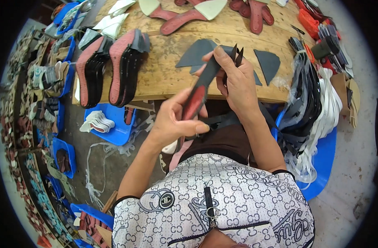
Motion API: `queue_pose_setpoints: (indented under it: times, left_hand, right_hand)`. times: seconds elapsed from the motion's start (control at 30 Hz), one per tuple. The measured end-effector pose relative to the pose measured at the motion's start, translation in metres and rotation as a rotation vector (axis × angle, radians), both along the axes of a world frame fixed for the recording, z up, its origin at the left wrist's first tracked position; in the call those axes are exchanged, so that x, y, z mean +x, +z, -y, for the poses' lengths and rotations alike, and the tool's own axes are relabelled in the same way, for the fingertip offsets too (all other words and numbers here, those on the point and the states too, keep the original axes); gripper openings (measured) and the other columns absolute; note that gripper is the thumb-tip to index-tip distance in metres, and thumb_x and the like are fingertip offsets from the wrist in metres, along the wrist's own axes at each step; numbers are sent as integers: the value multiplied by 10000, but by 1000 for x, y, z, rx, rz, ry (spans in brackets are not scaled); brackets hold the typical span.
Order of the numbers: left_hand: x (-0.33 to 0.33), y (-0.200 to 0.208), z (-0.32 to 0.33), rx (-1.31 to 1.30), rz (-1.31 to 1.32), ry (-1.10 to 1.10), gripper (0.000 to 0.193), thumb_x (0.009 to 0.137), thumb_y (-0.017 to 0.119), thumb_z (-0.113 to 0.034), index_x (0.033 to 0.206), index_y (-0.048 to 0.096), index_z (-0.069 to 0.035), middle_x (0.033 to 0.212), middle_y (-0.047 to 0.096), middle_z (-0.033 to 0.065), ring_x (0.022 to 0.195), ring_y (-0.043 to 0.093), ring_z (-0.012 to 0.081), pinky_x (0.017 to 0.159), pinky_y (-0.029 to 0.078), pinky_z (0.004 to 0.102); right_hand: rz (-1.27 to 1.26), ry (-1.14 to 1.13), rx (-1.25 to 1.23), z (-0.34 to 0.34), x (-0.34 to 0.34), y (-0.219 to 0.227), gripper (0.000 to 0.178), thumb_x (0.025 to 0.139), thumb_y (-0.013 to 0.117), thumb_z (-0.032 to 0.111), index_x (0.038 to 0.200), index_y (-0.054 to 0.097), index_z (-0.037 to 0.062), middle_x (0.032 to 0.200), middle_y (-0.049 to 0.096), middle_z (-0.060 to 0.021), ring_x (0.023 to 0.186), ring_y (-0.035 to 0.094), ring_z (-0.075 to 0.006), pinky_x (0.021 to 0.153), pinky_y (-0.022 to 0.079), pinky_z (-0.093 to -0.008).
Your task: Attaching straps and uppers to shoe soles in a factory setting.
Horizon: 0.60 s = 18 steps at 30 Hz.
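Note:
A shoe insole (194, 100) with a red face and a black edge slants up in front of my body. My left hand (170, 120) is closed round its lower part, thumb along the side. My right hand (240, 84) pinches the insole's dark upper end between thumb and fingers. Tucked in that same hand are black scissors (237, 56), blades pointing up and handles mostly hidden. Beyond my hands, dark grey cut pieces lie on the wooden table, one broad piece (193, 56) partly covered and a curved one (268, 66) to the right.
Two stacks of pink-topped insoles (125, 68) stand at the table's left edge. More pink insoles (189, 20) lie at the far side of the table (164, 74). Black and white strips (327, 103) hang over a blue bin (321, 165) on the right. Loaded shelves line the left.

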<state>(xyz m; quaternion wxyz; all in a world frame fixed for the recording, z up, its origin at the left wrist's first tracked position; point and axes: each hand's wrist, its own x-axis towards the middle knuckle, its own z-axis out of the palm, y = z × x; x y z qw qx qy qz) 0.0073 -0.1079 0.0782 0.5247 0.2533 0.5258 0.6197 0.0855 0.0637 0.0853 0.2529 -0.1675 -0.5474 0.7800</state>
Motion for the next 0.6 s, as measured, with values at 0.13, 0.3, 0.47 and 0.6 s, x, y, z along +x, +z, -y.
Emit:
queue_pose_setpoints:
  times: [0.13, 0.3, 0.47, 0.6]
  left_hand:
    - [26, 14, -10, -93, 25, -164, 951, 535, 897, -186, 1355, 463, 20, 903, 622, 45, 667, 548, 60, 609, 420, 173]
    - [12, -6, -11, 64, -885, -112, 842, 540, 886, -140, 1290, 534, 11, 1106, 658, 145, 1006, 637, 195, 914, 472, 309]
    - [2, -28, -42, 137, -1065, 173, 758, 563, 868, -180, 1252, 580, -44, 974, 668, 146, 862, 663, 267, 782, 520, 345]
    - [11, -31, -90, 232, -998, 288, 744, 569, 864, -178, 1244, 582, -39, 1008, 678, 166, 879, 679, 280, 778, 526, 352]
  right_hand:
    - [105, -171, -102, -20, 30, -27, 275, 964, 566, 279, 908, 635, 19, 716, 691, -126, 451, 523, -48, 356, 301, -172]
    - [105, -244, -178, -15, 86, -1, 236, 982, 523, 215, 918, 605, 2, 860, 698, -215, 538, 614, -108, 352, 311, -180]
    - [47, -263, -113, 28, 116, -2, 263, 1019, 435, 249, 963, 528, 10, 948, 679, -240, 755, 684, -196, 316, 292, -187]
    - [64, -344, 51, 41, 101, -12, 197, 967, 521, 117, 993, 650, -30, 1015, 700, -163, 654, 627, -103, 416, 380, -191]
